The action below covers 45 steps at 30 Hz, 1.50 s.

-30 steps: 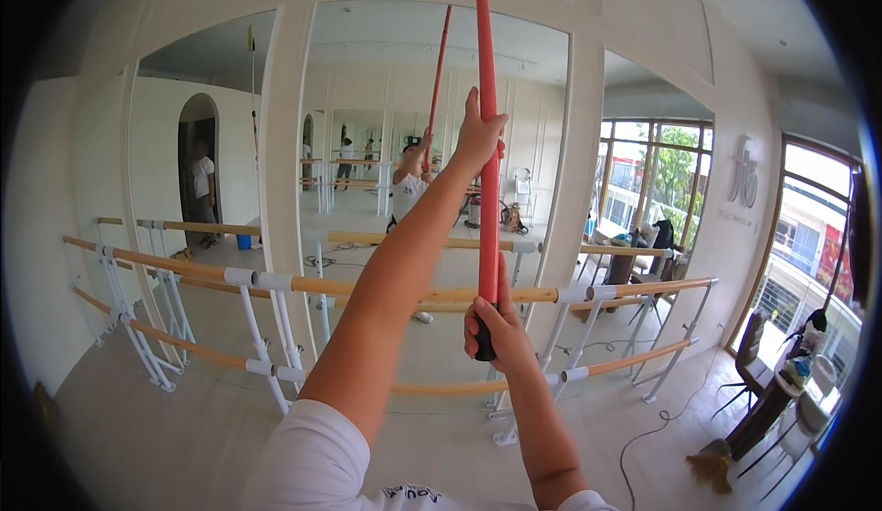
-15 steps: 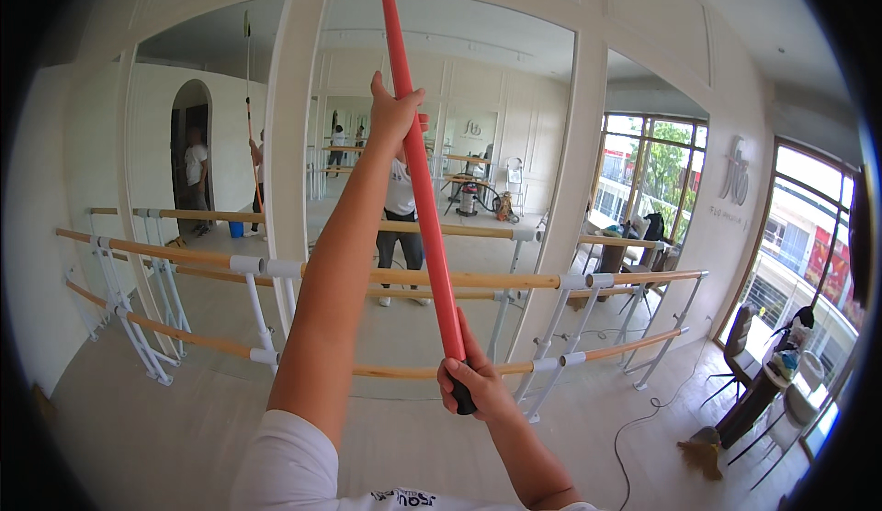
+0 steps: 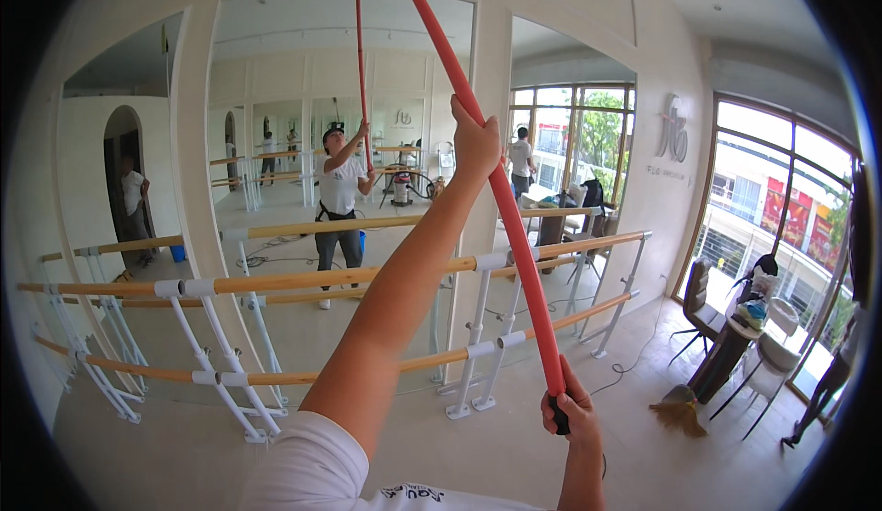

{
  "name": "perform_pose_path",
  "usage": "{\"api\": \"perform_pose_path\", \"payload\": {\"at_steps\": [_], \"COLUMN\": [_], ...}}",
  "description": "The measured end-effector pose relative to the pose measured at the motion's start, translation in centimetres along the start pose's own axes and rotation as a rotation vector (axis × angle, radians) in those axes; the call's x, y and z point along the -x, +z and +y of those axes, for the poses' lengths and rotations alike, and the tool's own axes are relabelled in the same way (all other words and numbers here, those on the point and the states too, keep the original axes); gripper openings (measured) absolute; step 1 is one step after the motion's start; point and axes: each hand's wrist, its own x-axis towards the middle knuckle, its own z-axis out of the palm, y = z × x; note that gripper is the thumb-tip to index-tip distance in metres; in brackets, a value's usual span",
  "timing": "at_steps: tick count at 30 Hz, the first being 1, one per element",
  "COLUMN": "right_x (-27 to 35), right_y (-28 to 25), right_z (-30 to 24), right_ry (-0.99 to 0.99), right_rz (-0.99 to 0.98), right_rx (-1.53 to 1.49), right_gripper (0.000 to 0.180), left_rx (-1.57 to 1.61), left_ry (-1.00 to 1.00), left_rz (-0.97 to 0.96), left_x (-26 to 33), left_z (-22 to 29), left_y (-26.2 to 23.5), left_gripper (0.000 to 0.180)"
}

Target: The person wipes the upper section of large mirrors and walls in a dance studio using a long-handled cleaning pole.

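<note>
A long red pole (image 3: 519, 235) with a black end grip slants across the view, its upper end running out past the top edge. My left hand (image 3: 476, 142), arm stretched up, is closed round the pole high up. Lower down, my right hand (image 3: 574, 408) grips the bottom of the pole, at the black end. Whatever is fixed to the far end of the pole lies out of view. In the large wall mirror (image 3: 285, 144) my reflection shows, holding the upright pole with both hands.
Wooden ballet barres (image 3: 367, 277) on white metal stands run along the mirrored wall before me. At right are chairs (image 3: 698, 302), a cluttered table (image 3: 726, 355), a straw broom (image 3: 680, 415) and tall windows (image 3: 749, 199). A dark cable (image 3: 620, 369) trails over the floor. A person stands at the far right edge.
The view has swung to the right, so mirrors and barres sit further left. Both hands and the pole have shifted right in the picture, and the pole leans more to the left.
</note>
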Motion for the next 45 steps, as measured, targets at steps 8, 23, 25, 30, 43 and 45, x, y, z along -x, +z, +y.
{"api": "perform_pose_path", "payload": {"at_steps": [8, 23, 25, 30, 43, 45], "right_x": [-0.2, 1.5, 1.8, 1.6, -2.9, -1.9], "right_y": [0.3, 22.4, 23.9, 26.0, 12.8, 6.9], "right_z": [1.8, 12.2, 12.8, 13.3, 4.9, 2.3], "right_ry": [-0.003, 0.281, 0.313, 0.354, 0.141, 0.090], "right_rz": [0.112, -0.288, -0.322, -0.415, -0.344, -0.213], "right_rx": [-0.106, -0.167, -0.166, -0.110, -0.197, -0.074], "right_gripper": [0.061, 0.074, 0.074, 0.074, 0.063, 0.061], "left_rx": [-0.039, -0.173, -0.166, -0.199, -0.365, -0.201], "left_ry": [-0.102, -0.051, -0.060, -0.047, 0.031, 0.010], "left_rz": [-0.198, -0.101, -0.071, 0.022, 0.192, 0.135], "left_x": [-0.2, 1.3, 2.0, 2.3, -0.7, 0.2], "left_z": [-2.2, 4.0, 5.1, 6.4, 5.7, 4.2], "left_y": [5.8, -20.6, -24.0, -29.9, -18.0, -11.9], "left_gripper": [0.075, 0.061, 0.063, 0.066, 0.067, 0.070]}}
